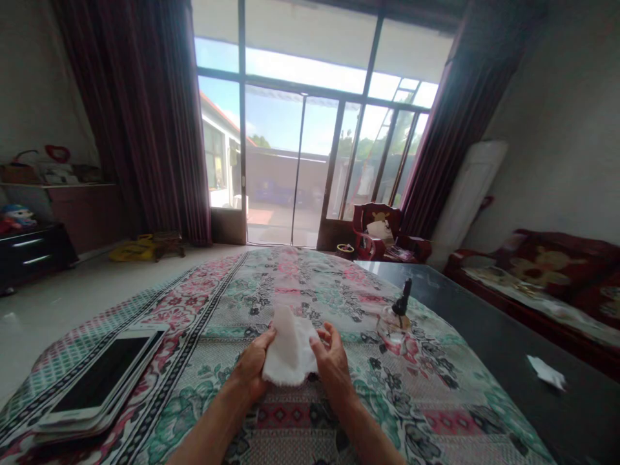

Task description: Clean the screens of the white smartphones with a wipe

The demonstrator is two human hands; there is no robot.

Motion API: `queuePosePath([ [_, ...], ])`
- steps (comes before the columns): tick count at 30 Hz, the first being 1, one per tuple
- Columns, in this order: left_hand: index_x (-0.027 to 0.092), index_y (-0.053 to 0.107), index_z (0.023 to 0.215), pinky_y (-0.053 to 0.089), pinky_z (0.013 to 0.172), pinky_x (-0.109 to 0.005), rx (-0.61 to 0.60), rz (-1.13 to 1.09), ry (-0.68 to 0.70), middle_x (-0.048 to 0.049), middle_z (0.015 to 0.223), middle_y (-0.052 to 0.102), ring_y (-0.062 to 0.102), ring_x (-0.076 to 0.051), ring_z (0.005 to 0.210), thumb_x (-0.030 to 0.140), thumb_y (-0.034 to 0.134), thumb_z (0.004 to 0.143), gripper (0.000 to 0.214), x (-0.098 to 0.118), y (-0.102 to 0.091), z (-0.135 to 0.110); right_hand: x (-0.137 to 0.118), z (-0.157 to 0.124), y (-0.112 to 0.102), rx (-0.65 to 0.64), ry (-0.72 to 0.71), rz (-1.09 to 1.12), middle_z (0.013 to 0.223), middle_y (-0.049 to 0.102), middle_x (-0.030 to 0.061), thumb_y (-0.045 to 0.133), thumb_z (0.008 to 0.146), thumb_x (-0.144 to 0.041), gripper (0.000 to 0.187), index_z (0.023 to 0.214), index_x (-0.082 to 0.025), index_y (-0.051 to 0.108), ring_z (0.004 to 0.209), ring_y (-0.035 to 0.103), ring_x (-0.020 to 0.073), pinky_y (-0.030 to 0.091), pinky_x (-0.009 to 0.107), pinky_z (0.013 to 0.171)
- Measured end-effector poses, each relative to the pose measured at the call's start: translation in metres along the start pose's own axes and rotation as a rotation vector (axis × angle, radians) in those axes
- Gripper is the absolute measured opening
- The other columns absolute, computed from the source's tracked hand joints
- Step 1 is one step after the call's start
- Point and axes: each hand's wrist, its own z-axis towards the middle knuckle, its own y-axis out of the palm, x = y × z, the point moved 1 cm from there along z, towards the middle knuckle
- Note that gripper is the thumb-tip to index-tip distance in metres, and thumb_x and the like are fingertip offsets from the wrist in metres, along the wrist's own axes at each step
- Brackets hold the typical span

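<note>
Both hands hold a small white cloth (290, 352) upright over a table spread with a patterned green and pink tablecloth (217, 303). My left hand (254, 369) pinches the cloth's left edge. My right hand (332, 363) grips its right edge, fingers curled round it. A small clear glass bottle with a dark spray top (396, 318) stands on the tablecloth just right of my right hand.
A tablet with a dark screen (104, 378) lies at the table's left edge on a case. A dark glass table (484, 323) to the right carries a crumpled white scrap (547, 372). Sofa at right, red chair by the glass doors.
</note>
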Motion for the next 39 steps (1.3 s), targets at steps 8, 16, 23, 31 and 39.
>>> queuePosePath([
  [8, 0.012, 0.051, 0.121, 0.055, 0.069, -0.033, 0.174, 0.427, 0.248, -0.0117, 0.099, 0.070, 0.068, -0.024, 0.085, 0.022, 0.045, 0.084, 0.039, 0.003, -0.016, 0.007, -0.001, 0.004, -0.006, -0.040, -0.040, 0.126, 0.082, 0.068, 0.0074, 0.064, 0.068, -0.040, 0.039, 0.098, -0.014, 0.063, 0.069, 0.064, 0.0192, 0.050, 0.027, 0.058],
  [16, 0.017, 0.067, 0.082, 0.049, 0.067, -0.029, 0.274, 1.018, 0.727, -0.0057, 0.074, 0.068, 0.062, -0.022, 0.073, 0.044, 0.052, 0.078, 0.031, 0.017, 0.006, -0.024, -0.017, -0.011, 0.000, -0.041, -0.404, -0.131, 0.085, 0.063, 0.0044, 0.052, 0.080, -0.024, 0.020, 0.097, -0.018, 0.061, 0.074, 0.060, 0.0155, 0.048, 0.023, 0.060],
  [23, 0.014, 0.069, 0.075, 0.045, 0.056, -0.022, 0.048, 0.507, 0.423, -0.0034, 0.067, 0.067, 0.060, -0.016, 0.063, 0.046, 0.070, 0.063, 0.034, 0.004, 0.011, -0.018, -0.020, -0.023, 0.010, -0.187, -0.444, -0.119, 0.082, 0.060, 0.0029, 0.052, 0.079, -0.021, 0.015, 0.093, -0.018, 0.058, 0.078, 0.060, 0.0155, 0.050, 0.023, 0.064],
  [31, 0.013, 0.071, 0.081, 0.048, 0.068, -0.026, -0.157, 0.281, 0.278, -0.0069, 0.078, 0.071, 0.064, -0.018, 0.072, 0.038, 0.071, 0.068, 0.028, 0.000, 0.006, -0.017, -0.020, -0.020, 0.010, -0.199, -0.219, -0.053, 0.092, 0.060, 0.0056, 0.062, 0.076, -0.035, 0.030, 0.100, -0.017, 0.060, 0.078, 0.058, 0.0168, 0.048, 0.023, 0.061],
  [39, 0.012, 0.069, 0.075, 0.049, 0.063, -0.025, -0.100, 0.214, 0.245, -0.0043, 0.071, 0.069, 0.063, -0.016, 0.067, 0.026, 0.069, 0.066, 0.016, 0.007, 0.001, -0.015, -0.033, -0.017, 0.002, -0.269, -0.068, 0.139, 0.080, 0.065, 0.0023, 0.055, 0.081, -0.043, 0.029, 0.082, -0.017, 0.069, 0.075, 0.058, 0.0162, 0.046, 0.024, 0.067],
])
